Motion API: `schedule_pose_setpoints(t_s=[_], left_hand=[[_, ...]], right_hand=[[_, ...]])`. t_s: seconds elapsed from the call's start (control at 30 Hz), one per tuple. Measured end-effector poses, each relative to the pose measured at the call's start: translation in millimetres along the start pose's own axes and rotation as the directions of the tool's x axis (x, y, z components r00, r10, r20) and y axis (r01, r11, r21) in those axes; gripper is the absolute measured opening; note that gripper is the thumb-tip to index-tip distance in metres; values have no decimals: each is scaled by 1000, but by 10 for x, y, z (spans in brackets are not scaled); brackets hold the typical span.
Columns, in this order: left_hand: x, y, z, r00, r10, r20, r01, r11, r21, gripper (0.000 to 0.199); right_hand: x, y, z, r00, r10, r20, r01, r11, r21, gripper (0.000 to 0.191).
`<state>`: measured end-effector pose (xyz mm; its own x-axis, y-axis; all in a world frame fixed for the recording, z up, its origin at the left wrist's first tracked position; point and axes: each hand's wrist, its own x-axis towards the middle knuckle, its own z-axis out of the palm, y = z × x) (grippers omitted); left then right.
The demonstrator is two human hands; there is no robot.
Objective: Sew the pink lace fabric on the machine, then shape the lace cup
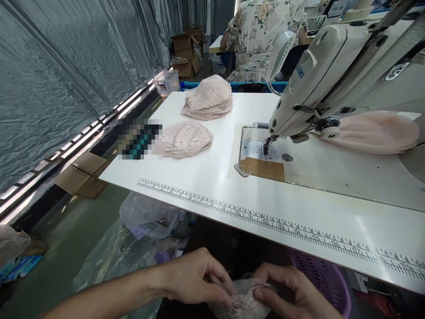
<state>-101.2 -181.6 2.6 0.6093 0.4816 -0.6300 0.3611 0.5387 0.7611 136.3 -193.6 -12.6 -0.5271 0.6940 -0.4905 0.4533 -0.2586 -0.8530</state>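
Below the table's front edge, both hands hold a small translucent plastic bag (244, 305) with a reddish line near its mouth. Small pale bits with dark specks show in it; their kind is too small to make out. My left hand (202, 279) has its fingers closed at the bag's left side, the fingertips partly hidden at the opening. My right hand (288, 290) pinches the right rim between thumb and forefinger. On the white table (186, 177) lie a nearer stack of pale pink lace cup-shaped pieces (187, 139) and a taller stack (209, 97) behind it.
A sewing machine (318, 75) stands at the right, with a pink padded piece (375, 133) under its arm. A purple basket (320, 283) and a clear plastic bin (149, 215) sit below the table. Beyond the table is a person in a floral garment (259, 35).
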Motion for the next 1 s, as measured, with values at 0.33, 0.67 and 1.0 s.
schedule_pose_setpoints(t_s=[0.33, 0.67, 1.0], left_hand=[[6, 40, -21, 999, -24, -44, 24, 1000, 1, 21], [21, 61, -44, 997, -58, -58, 53, 996, -71, 20], [43, 36, -62, 997, -51, -62, 45, 995, -94, 20]], right_hand=[[18, -7, -26, 999, -13, 31, 9, 993, 115, 33], [50, 13, -39, 996, -46, 78, 32, 983, 181, 36], [87, 8, -41, 994, -48, 98, 25, 975, 220, 38]])
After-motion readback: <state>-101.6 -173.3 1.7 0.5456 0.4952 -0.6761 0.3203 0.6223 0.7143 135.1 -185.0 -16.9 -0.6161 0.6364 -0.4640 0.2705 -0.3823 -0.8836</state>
